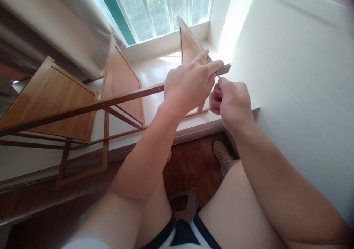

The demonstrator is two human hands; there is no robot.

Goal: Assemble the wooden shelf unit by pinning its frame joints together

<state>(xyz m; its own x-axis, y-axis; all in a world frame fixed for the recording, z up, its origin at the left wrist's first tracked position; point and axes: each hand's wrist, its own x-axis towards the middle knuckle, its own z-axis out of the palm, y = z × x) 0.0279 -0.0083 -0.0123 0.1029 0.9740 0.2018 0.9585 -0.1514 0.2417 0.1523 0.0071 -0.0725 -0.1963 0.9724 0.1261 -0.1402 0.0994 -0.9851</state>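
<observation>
A wooden shelf rack (69,101) lies on its side across the white window ledge (155,72), its long rail (83,109) running from left to right. My left hand (188,85) is closed round the right end of that rail, fingers pinching near the rail's tip (225,69). My right hand (231,103) is closed in a fist just below the tip and holds a thin metal tool (218,75) whose end meets the rail between my fingers. What kind of tool it is I cannot tell.
A window (157,5) with a curtain (69,27) at its left is behind the rack. A white wall (298,75) stands close on the right. Below are my bare knees, dark wooden floor (193,164) and a shoe (222,155).
</observation>
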